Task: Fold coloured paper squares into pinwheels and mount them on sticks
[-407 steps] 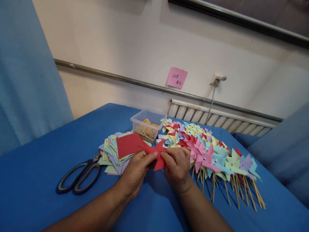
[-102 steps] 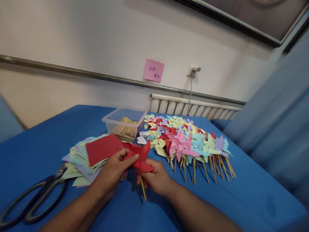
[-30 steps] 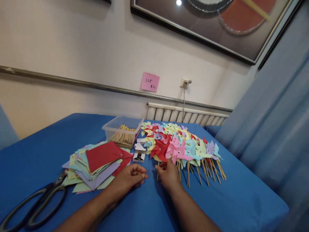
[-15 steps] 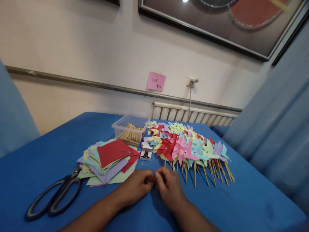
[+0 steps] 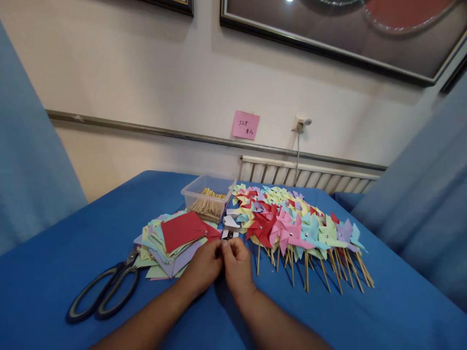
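Note:
My left hand (image 5: 206, 266) and my right hand (image 5: 238, 267) meet above the blue table, their fingertips pressed together in a pinch. Whatever lies between the fingertips is hidden or too small to name. Just beyond them stands a small white box (image 5: 230, 223), with dark little pieces in an open box partly covered by my fingers. Beside my left hand lies a stack of coloured paper squares (image 5: 182, 231), red on top. Rows of finished paper pinwheels (image 5: 291, 233) on wooden sticks lie to the right of my right hand.
Behind the paper stands a clear plastic box (image 5: 207, 197) holding many short wooden sticks. Large dark-handled scissors (image 5: 105, 289) lie at the left on the blue tablecloth (image 5: 328, 321). A radiator (image 5: 310, 176) and a pink note (image 5: 245, 125) are at the wall; blue curtains hang on both sides.
Both hands have moved a little up and left, closer to the small boxes, and now cover part of the open one. The view has turned slightly left.

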The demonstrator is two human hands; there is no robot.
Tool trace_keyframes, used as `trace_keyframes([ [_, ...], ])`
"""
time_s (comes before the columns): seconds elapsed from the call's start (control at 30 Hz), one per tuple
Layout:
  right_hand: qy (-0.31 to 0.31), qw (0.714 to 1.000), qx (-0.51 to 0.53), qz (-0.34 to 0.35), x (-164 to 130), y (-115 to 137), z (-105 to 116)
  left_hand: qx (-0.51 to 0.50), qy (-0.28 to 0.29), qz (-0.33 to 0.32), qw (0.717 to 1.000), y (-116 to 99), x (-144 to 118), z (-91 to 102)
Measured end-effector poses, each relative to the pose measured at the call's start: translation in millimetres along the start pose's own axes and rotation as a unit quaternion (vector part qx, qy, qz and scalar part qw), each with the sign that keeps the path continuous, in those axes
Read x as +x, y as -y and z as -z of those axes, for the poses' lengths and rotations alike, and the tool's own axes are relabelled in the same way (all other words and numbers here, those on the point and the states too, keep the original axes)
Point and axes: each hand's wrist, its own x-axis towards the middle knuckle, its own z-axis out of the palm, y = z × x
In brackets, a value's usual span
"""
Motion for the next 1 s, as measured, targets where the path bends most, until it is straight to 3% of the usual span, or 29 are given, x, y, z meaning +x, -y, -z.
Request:
trace_keyframes([
  [0.17,0.071,0.997,0.009,-0.004,-2.7,3.5,17.6,0.073,0.012,-0.001,0.997,-14.8,-4.6,8.0],
  [0.27,0.075,0.997,0.016,-0.021,-3.2,4.0,16.1,0.149,-0.065,-0.002,0.987,-16.4,2.5,32.7],
  [0.37,0.100,0.993,0.016,-0.059,-7.4,4.8,9.6,0.289,-0.138,-0.015,0.947,-2.7,13.9,63.7],
  [0.5,0.133,0.988,0.009,-0.074,-13.6,9.4,6.4,0.411,-0.084,0.030,0.907,18.2,20.2,86.2],
  [0.63,0.143,0.986,-0.001,-0.086,-15.4,11.9,7.3,0.423,-0.055,0.031,0.904,20.2,19.7,86.8],
  [1.0,0.192,0.975,-0.042,-0.104,-22.0,5.6,4.2,0.396,-0.064,0.061,0.914,26.9,27.2,93.3],
])
